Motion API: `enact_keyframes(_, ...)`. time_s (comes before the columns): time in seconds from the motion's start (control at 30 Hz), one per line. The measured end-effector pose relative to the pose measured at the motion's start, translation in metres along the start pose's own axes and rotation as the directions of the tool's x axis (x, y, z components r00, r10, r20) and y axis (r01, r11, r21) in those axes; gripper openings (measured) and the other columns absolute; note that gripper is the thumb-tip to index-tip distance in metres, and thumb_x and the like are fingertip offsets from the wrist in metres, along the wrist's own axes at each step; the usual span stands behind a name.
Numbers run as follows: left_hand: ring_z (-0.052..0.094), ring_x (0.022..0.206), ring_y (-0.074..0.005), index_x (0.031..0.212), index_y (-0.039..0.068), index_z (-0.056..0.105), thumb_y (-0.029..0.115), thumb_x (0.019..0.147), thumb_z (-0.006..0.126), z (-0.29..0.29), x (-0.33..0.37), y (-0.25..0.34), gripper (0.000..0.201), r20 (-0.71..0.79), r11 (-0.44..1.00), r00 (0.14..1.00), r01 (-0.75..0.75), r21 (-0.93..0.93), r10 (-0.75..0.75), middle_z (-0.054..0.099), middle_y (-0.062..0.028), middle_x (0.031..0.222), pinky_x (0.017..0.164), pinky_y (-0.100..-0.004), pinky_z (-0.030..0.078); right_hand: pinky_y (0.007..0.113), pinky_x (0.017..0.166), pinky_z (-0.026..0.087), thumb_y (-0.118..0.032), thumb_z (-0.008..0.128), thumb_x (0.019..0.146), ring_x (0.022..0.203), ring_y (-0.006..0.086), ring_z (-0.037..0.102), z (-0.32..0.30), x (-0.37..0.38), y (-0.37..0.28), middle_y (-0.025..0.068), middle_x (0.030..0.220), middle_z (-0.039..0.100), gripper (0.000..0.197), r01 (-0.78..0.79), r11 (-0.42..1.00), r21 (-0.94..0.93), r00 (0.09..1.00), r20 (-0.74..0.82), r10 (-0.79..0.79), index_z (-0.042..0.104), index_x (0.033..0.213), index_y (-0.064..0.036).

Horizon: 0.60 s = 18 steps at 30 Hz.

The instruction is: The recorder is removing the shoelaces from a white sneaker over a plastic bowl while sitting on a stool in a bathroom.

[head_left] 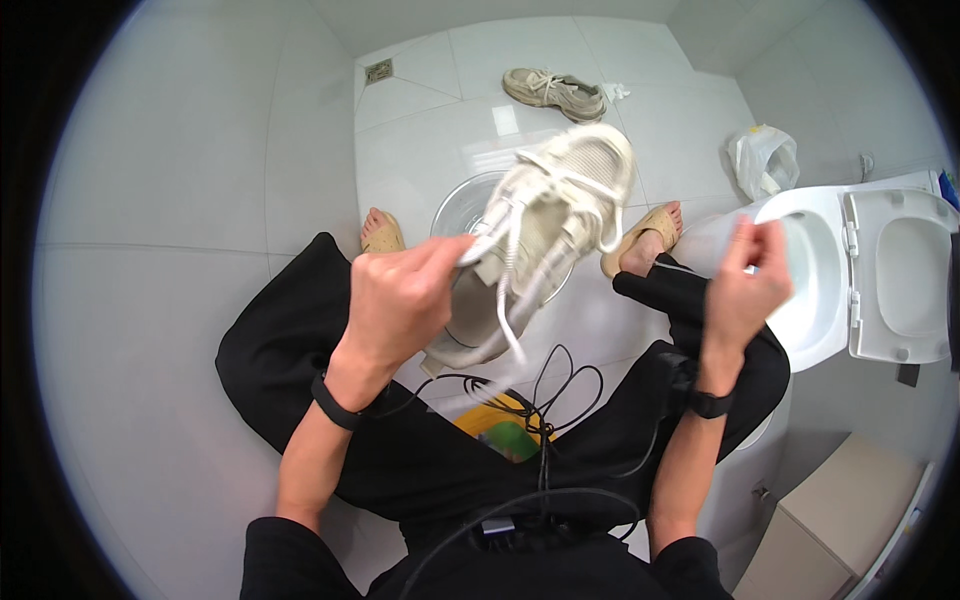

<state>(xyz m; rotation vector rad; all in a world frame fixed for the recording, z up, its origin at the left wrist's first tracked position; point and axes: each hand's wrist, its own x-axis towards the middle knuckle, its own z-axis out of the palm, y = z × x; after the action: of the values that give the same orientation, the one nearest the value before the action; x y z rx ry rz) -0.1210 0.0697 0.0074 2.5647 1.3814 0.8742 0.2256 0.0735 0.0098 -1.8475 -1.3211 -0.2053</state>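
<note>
A white lace-up sneaker (565, 215) hangs tilted in front of me, its toe pointing away and to the right. My left hand (405, 295) is closed at its left side, gripping it near the laces and tongue. Loose white shoelaces (510, 280) dangle over the shoe, blurred at the lower end. To the right, apart from the shoe, my right hand (748, 275) is raised with fingers pinched together and smeared by motion. What it holds, if anything, cannot be made out. Beneath the sneaker stands a round basin (447, 208), mostly hidden by the shoe.
Another sneaker (553, 92), dirtier, lies on the tiled floor ahead. A toilet (800, 275) with raised lid is at my right, near a white plastic bag (762, 160). Black cables (545, 430) hang between my knees above a yellow object (487, 420). A floor drain (379, 71) lies far left.
</note>
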Motion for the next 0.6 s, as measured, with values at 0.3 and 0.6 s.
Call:
enact_keyframes(0.3, 0.074, 0.067, -0.0256, 0.104, 0.005, 0.08, -0.012, 0.077, 0.071, -0.017, -0.009, -0.008, 0.033, -0.066, 0.981, 0.997, -0.017, 0.195, 0.031, 0.078, -0.0088, 0.083, 0.055, -0.034, 0.054, 0.038, 0.084, 0.059, -0.004, 0.081, 0.097, 0.094, 0.0279, 0.072, 0.008, -0.031, -0.046, 0.0112, 0.114, 0.074, 0.024, 0.194, 0.894, 0.405, 0.916, 0.25, -0.312, 0.072, 0.119, -0.0028)
enact_keyframes(0.6, 0.073, 0.064, -0.0238, 0.1, 0.008, 0.079, -0.008, 0.078, 0.07, 0.005, -0.015, 0.004, 0.028, 0.067, 0.988, 0.996, -0.072, 0.139, 0.063, 0.076, -0.0053, 0.078, 0.053, -0.0348, 0.053, 0.04, 0.071, 0.054, -0.012, 0.085, 0.081, 0.081, 0.0249, 0.067, 0.033, -0.055, -0.051, 0.0021, 0.088, 0.067, 0.017, 0.503, 0.768, 0.396, 0.703, 0.33, -0.63, 0.073, 0.093, -0.0104)
